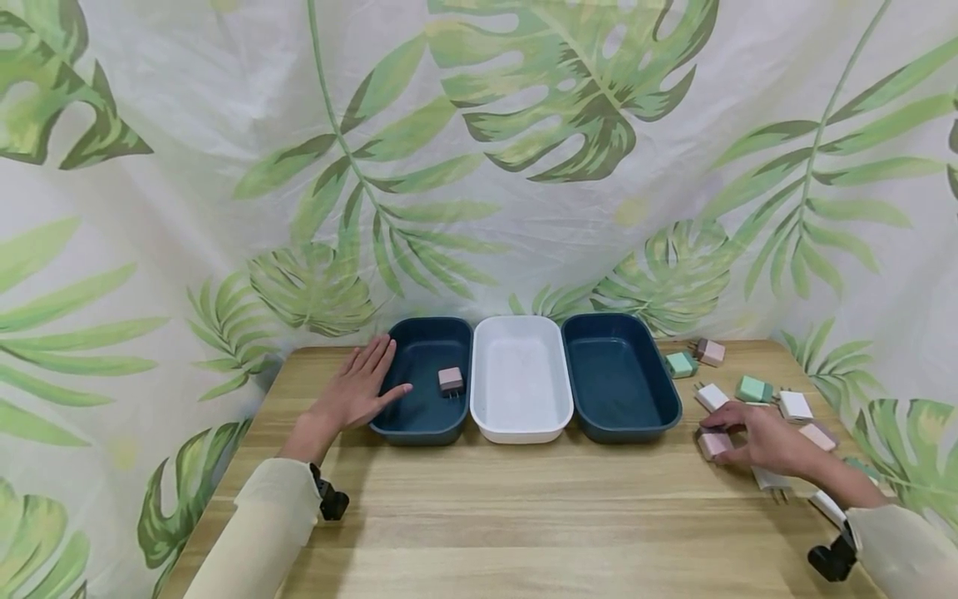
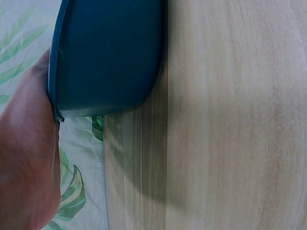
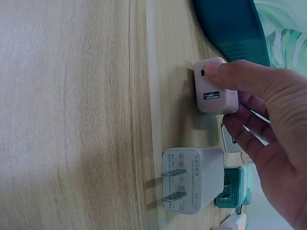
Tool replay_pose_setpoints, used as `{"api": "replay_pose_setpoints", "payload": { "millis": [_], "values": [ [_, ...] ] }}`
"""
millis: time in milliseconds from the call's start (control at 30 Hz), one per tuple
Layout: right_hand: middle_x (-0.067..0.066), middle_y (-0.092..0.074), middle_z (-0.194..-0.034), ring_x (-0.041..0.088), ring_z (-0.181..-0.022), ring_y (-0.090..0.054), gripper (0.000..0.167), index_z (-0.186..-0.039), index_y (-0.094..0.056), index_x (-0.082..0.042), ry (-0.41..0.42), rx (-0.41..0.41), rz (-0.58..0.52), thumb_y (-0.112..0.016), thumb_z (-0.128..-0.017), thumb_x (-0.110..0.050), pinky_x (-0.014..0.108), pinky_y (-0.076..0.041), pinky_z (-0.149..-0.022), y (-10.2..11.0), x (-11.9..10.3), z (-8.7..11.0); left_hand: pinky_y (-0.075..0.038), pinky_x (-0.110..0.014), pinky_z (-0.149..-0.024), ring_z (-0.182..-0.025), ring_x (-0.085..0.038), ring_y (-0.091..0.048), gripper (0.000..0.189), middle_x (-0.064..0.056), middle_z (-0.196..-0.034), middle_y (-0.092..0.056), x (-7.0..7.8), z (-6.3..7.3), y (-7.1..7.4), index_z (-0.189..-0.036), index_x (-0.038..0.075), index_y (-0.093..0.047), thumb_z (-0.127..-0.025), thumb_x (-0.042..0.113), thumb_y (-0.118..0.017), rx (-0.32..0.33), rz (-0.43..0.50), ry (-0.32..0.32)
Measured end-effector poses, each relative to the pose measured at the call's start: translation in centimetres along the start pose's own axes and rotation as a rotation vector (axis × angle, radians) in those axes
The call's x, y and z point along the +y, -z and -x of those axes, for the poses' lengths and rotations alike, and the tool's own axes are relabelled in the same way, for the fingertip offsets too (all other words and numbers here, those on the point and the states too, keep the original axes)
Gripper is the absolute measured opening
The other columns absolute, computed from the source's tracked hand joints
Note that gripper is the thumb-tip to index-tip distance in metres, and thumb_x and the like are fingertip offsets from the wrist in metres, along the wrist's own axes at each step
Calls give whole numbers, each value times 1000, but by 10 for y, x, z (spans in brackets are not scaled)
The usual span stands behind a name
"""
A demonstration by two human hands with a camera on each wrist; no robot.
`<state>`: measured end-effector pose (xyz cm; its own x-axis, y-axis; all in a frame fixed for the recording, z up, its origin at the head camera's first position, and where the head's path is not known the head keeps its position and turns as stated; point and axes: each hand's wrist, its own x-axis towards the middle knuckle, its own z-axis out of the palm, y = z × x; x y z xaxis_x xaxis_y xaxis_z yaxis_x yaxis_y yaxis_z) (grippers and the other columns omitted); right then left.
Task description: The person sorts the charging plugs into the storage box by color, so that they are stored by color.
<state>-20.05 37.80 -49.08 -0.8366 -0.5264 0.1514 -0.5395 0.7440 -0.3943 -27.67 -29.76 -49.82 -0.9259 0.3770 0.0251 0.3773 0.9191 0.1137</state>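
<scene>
R hand (image 1: 763, 437) pinched boxy pink plastic USB charger (image 3: 218, 101) at R end of wood-grain table (image 1: 509, 516), nr white 2-prong charger (image 3: 199, 177). L hand (image 1: 355, 391), fingers straight, rested on rim of L-most dark-blue rectangular tray (image 1: 427, 434) w/ 2nd pink charger (image 1: 451, 380) inside.

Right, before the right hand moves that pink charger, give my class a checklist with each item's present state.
1. Right hand has hold of the pink charger: ok, pinched.
2. The pink charger is off the table: cannot tell.
3. Left hand touches the left blue tray: ok, at its edge.
4. A second pink charger is inside that tray: ok.
5. White chargers and green chargers are in trays: not ok, they lie on the table.
</scene>
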Motion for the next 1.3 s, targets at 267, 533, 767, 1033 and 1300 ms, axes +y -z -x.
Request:
{"api": "replay_pose_setpoints", "payload": {
  "millis": [267, 533, 767, 1033, 1300],
  "values": [
    [3, -74, -112, 3, -98, -66, 46, -113, -80, -7, -1, 12, -33, -98, -74, -23, 28, -61, -77, 1, -3, 2, -9, -62, -130, -164, -39, -7, 97, -21, -177, -9, -1, -1, -3, -170, 3, -12, -106, 69, -42, 13, 24, -10],
    [3, -74, -105, -4, -88, -61, 48, -111, -79, -6, 40, 86, -25, -100, -71, -22, 27, -58, -66, 5, -7, 4, -8, -60, -130, -164, -38, -6, 96, -20, -177, -8, -1, -1, -2, -170, 3, -12, -106, 68, -43, -1, 9, 0],
    [4, -74, -105, -3, -88, -61, 47, -113, -79, -4, 50, 104, -28, -99, -71, -15, 29, -58, -65, 8, -10, 4, -7, -60, -131, -164, -38, -5, 95, -20, -177, -7, 2, 0, 2, -170, 2, -11, -107, 64, -45, -17, 1, 5],
    [4, -74, -104, -2, -89, -65, 49, -115, -78, -5, 86, 137, -33, -97, -69, -4, 32, -60, -66, 14, -13, 2, -7, -59, -131, -164, -39, -6, 96, -20, -177, -7, 1, -1, 1, -170, 2, -10, -107, 66, -44, -17, -9, 7],
    [3, -73, -106, -1, -87, -63, 50, -113, -81, -4, 147, 207, 6, -98, -66, -5, 24, -55, -67, 16, -15, -2, -10, -61, -130, -163, -40, -10, 97, -21, -177, -11, 2, 0, 2, -169, 2, -14, -106, 67, -45, 13, 16, -3]
  ]
}}
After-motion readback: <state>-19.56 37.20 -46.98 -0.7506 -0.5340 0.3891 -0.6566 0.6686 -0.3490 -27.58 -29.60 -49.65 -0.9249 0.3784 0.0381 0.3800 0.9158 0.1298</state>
